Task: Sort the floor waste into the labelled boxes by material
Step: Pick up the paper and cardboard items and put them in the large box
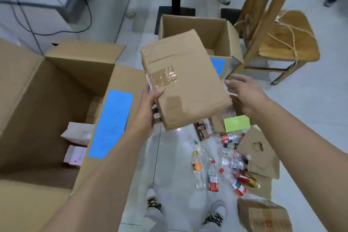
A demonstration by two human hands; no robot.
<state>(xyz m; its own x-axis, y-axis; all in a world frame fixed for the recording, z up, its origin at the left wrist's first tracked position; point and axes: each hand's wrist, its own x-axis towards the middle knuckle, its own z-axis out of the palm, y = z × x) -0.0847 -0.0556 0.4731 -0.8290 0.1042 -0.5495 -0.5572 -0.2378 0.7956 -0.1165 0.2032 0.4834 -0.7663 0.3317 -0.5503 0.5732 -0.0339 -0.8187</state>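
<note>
Pale floor [310,111] lies under you, with plastic bottles [213,173] and cardboard scraps [259,154] scattered near your feet. Your left hand [148,107] grips a flattened carton [183,81] by its lower left edge, thumb on top; it is brown, creased, with clear tape across it. You hold it in the air between the big box [56,84] with a blue label and the small box [197,30]. Your right hand [243,92] is spread wide, just beside the carton's right edge, holding nothing.

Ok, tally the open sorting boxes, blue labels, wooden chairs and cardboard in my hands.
Open sorting boxes: 2
Blue labels: 2
Wooden chairs: 1
Cardboard box in the left hand: 1
Total: 6
</note>
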